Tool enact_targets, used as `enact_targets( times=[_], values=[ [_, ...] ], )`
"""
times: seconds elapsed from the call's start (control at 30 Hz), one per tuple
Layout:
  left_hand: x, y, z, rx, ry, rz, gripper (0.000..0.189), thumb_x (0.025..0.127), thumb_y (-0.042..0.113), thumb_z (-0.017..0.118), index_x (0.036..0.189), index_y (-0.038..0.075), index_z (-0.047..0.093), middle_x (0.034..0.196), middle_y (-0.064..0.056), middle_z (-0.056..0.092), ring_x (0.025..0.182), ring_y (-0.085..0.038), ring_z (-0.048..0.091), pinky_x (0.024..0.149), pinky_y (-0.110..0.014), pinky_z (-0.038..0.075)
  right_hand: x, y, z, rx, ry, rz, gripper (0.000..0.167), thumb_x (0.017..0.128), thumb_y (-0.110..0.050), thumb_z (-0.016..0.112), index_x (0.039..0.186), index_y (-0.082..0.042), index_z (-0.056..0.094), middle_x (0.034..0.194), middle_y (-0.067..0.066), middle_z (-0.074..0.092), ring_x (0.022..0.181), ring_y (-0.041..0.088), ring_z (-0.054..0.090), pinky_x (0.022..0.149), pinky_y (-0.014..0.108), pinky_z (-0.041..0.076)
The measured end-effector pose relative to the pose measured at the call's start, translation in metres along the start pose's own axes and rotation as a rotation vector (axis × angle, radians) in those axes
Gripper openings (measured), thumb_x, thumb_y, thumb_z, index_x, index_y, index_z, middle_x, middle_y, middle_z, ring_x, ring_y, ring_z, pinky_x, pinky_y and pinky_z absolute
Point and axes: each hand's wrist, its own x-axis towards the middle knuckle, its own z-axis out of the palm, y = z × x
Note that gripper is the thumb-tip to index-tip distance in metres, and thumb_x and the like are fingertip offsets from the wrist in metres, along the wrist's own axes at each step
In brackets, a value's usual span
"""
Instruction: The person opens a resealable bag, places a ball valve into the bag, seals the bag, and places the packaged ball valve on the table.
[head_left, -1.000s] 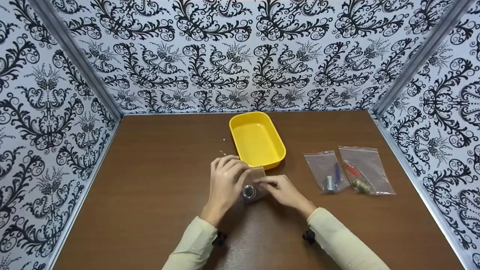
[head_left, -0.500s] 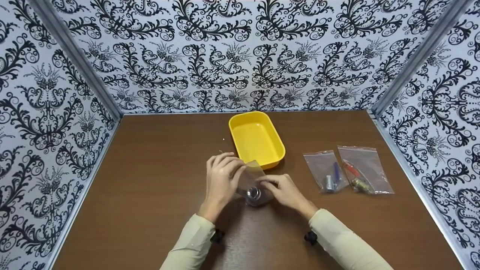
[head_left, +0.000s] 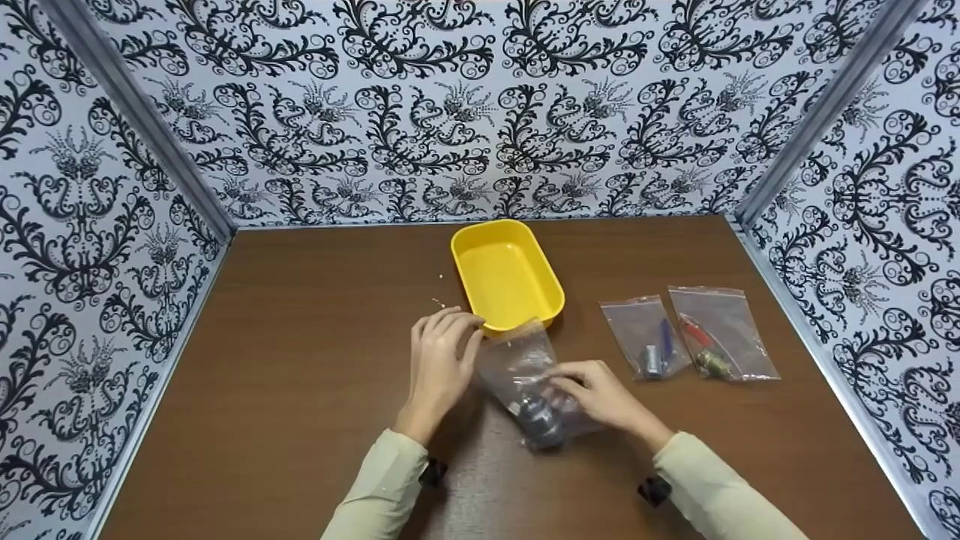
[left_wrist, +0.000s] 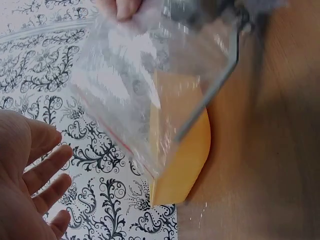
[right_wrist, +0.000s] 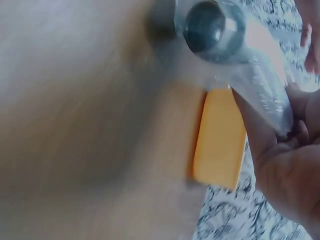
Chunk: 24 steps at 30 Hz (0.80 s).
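My right hand (head_left: 604, 394) pinches a clear zip bag (head_left: 514, 364) by its side, between thumb and fingers. A dark metal cylinder with a round open end (right_wrist: 204, 27) lies at the bag's lower end, blurred in the head view. The bag hangs tilted above the table in front of the yellow tray, its red zip line (left_wrist: 120, 142) showing in the left wrist view. Also there, a thin grey bent rod (left_wrist: 210, 97) runs along the bag. My left hand (head_left: 437, 364) is beside the bag's upper left edge, its fingers loosely bent and holding nothing.
The yellow tray (head_left: 555, 289) stands behind my hands, with nothing in it. To the right lie two zip bags: one bag (head_left: 630, 322) with a metal cylinder and a blue piece, another bag (head_left: 739, 322) with red and brass-coloured pieces. White specks dot the table left of the tray.
My right hand has moved right and toward me with the bag, which swings down to the right. My left hand has come off the bag. The head view has shifted slightly.
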Motion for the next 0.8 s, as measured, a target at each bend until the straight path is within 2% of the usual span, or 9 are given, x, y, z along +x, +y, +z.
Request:
enact_targets(
  times=[0.1,0.23,0.4,0.5,0.6,0.7,0.8],
  values=[
    [-0.002,-0.002,0.001,0.01,-0.008,-0.006,0.013,0.089,0.019,0.069,0.102,0.018,0.072,0.103,0.004,0.073,0.115,-0.021,0.061,0.101,-0.046,0.038,-0.012,0.008,-0.013,0.066,-0.049,0.059,0.021,0.096,-0.01,0.057,0.108,0.001,0.071,0.091,0.018,0.074,0.075,0.013,0.071,0.067,0.027,0.058],
    [-0.005,-0.006,0.003,0.02,-0.006,-0.033,0.012,0.088,0.018,0.069,0.1,0.017,0.073,0.102,0.003,0.073,0.114,-0.023,0.062,0.099,-0.046,0.038,-0.029,0.019,-0.028,0.091,-0.065,0.118,0.022,0.096,-0.01,0.057,0.107,0.004,0.07,0.094,0.02,0.073,0.077,0.006,0.069,0.074,0.021,0.055],
    [-0.007,-0.008,0.004,0.039,-0.008,-0.063,0.011,0.089,0.018,0.069,0.098,0.016,0.073,0.101,0.002,0.074,0.112,-0.024,0.062,0.098,-0.046,0.039,-0.05,0.036,-0.042,0.254,-0.108,0.175,0.027,0.098,-0.006,0.052,0.112,0.015,0.062,0.092,0.027,0.071,0.076,0.006,0.071,0.073,0.023,0.057],
    [-0.007,-0.009,0.003,0.042,-0.017,-0.072,0.011,0.09,0.019,0.068,0.099,0.016,0.072,0.102,0.001,0.074,0.113,-0.024,0.062,0.099,-0.046,0.038,-0.065,0.045,-0.05,0.377,-0.136,0.237,0.032,0.099,-0.005,0.05,0.115,0.022,0.055,0.089,0.02,0.073,0.075,0.007,0.071,0.068,0.027,0.059],
    [-0.008,-0.01,0.002,0.04,-0.025,-0.083,0.011,0.09,0.02,0.068,0.1,0.017,0.072,0.103,0.0,0.073,0.112,-0.023,0.062,0.099,-0.046,0.038,-0.08,0.052,-0.057,0.463,-0.156,0.317,0.036,0.099,-0.006,0.049,0.117,0.025,0.05,0.089,0.006,0.073,0.074,0.008,0.07,0.065,0.027,0.059],
    [-0.009,-0.011,0.002,0.036,-0.025,-0.097,0.01,0.089,0.018,0.068,0.098,0.017,0.072,0.102,0.0,0.073,0.11,-0.022,0.062,0.099,-0.046,0.038,-0.095,0.058,-0.064,0.499,-0.172,0.391,0.037,0.099,-0.007,0.049,0.118,0.025,0.049,0.089,0.0,0.072,0.073,0.007,0.07,0.067,0.026,0.059],
    [-0.011,-0.014,0.002,0.032,-0.029,-0.111,0.008,0.089,0.017,0.068,0.096,0.016,0.072,0.1,0.0,0.073,0.11,-0.022,0.062,0.1,-0.045,0.037,-0.108,0.063,-0.071,0.464,-0.172,0.439,0.036,0.099,-0.009,0.051,0.118,0.021,0.052,0.09,0.001,0.072,0.073,0.007,0.069,0.067,0.025,0.058]
  ],
)
